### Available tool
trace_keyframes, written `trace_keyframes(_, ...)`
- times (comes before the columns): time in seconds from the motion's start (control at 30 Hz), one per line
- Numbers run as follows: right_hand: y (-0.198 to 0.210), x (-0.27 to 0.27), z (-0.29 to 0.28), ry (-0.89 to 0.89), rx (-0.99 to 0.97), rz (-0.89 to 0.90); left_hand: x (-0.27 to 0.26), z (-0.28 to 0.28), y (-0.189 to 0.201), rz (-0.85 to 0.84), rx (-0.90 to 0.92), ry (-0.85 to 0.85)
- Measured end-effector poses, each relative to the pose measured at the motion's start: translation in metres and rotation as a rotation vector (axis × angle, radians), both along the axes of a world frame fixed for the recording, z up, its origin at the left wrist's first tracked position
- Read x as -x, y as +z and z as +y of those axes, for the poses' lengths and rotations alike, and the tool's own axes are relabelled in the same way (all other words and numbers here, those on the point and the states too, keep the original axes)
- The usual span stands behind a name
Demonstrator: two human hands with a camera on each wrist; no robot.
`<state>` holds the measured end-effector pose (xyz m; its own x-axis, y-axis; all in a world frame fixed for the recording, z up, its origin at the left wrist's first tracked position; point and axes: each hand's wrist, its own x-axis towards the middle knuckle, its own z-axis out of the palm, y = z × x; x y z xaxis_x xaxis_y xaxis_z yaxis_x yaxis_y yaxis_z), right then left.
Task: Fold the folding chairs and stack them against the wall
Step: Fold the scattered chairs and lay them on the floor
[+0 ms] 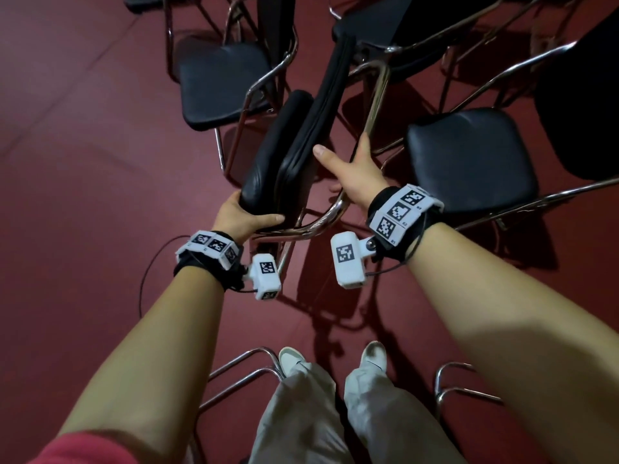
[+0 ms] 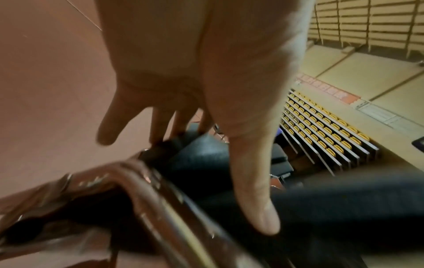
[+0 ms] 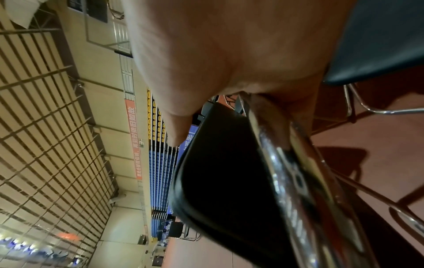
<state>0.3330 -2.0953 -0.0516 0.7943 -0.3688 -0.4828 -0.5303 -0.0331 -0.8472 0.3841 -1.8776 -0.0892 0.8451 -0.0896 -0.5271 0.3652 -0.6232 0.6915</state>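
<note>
Item in hand: one folding chair, seat and back closed together, tilted between your hands above the red floor. Left hand fingers clasp its cushion edge; right hand fingers wrap the chrome frame. Still open: at least three chairs ahead. Wall stacking not begun, by appearance.

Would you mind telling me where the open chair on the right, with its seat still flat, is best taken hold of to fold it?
Probably the open chair is best held as the folded chair is now: left hand on the cushion's near edge, right hand on the chrome side tube. Come from the near side: the seat's front edge faces the person, and a bare chrome tube runs beside it.
</note>
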Motion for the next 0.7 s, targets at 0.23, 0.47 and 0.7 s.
trace_keyframes(0.23,-0.004,-0.011,0.016,-0.029,0.184,0.043,0.004,0.013,0.011,0.223,0.039,0.049)
trace_keyframes(0.47,0.004,-0.013,0.033,-0.088,0.230,0.069,0.024,0.019,0.024,0.318,0.066,0.112)
trace_keyframes(0.7,0.016,-0.019,0.059,-0.176,0.165,0.150,0.047,0.025,0.035,0.788,0.508,0.287)
